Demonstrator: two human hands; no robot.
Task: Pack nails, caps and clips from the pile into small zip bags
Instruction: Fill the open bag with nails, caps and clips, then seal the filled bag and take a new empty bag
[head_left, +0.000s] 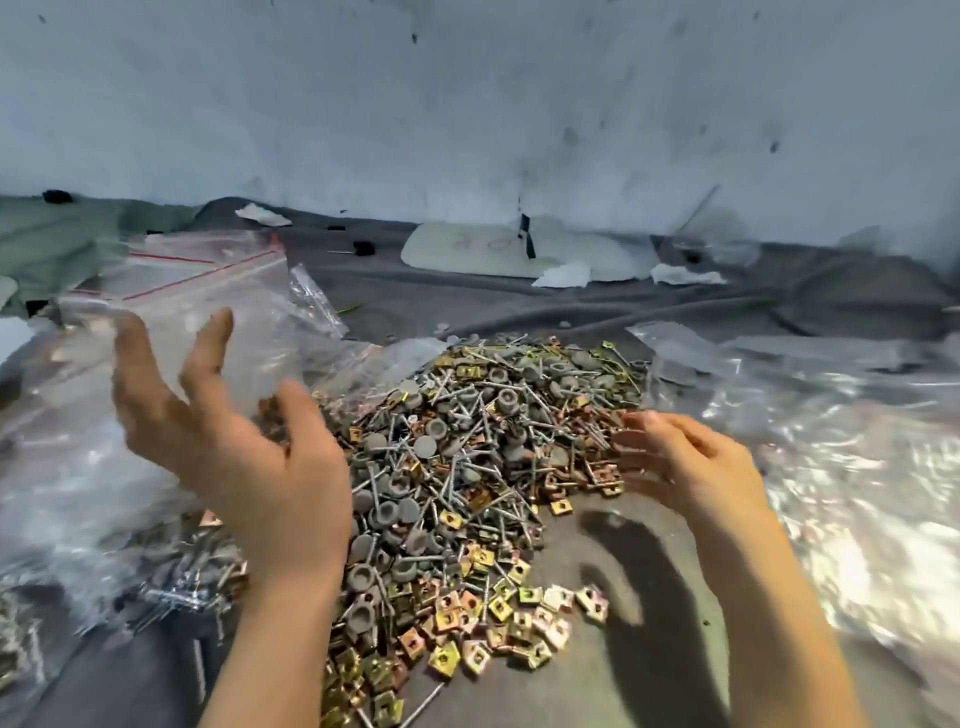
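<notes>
The pile (467, 467) of nails, caps and clips lies in the middle, with the zip bag (208, 291) just left of it. The left hand (234, 441), fingers spread, should hold the bag's mouth wide while the right hand (685, 462) (loosely curved, blurred, holding nothing visible) scoops small pinches. Crumpled plastic (857, 441) crowds the right edge, and filled bags (192, 571) crowd the left.

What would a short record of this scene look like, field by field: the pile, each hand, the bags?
pile: nails, grey caps and gold square clips mixed, on a grey surface
left hand: raised, fingers spread, in front of clear zip bags
right hand: fingers loosely extended at the pile's right edge, blurred
packed bags: lower left, hardware inside
clear plastic: crumpled, at right
</notes>
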